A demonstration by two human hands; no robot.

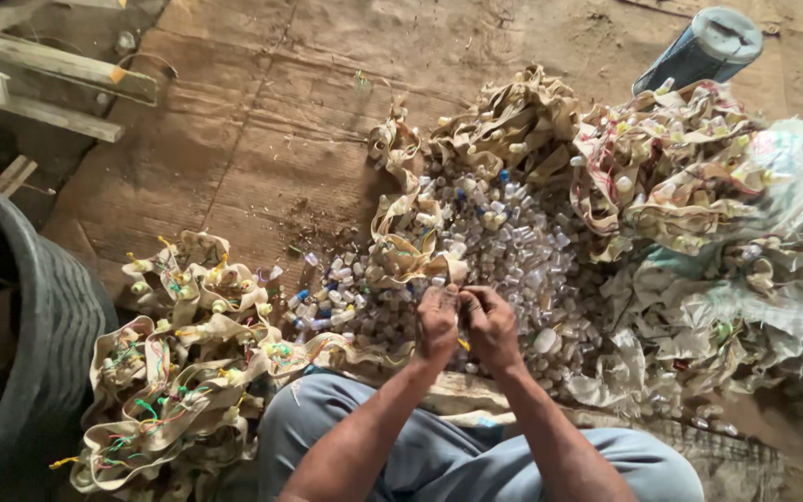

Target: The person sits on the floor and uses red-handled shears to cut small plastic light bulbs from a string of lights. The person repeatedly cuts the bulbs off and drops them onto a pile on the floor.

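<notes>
Where the two hands meet over the lap, left hand (438, 323) and right hand (492, 325) are pressed together, fingertips pinched on one small item that I can't make out, only a yellow bit showing between them. Just ahead of both, equally near, lies the pile of small clear vials (504, 246). Beige cloth strips (174, 372) with coloured ties lie heaped to the left.
</notes>
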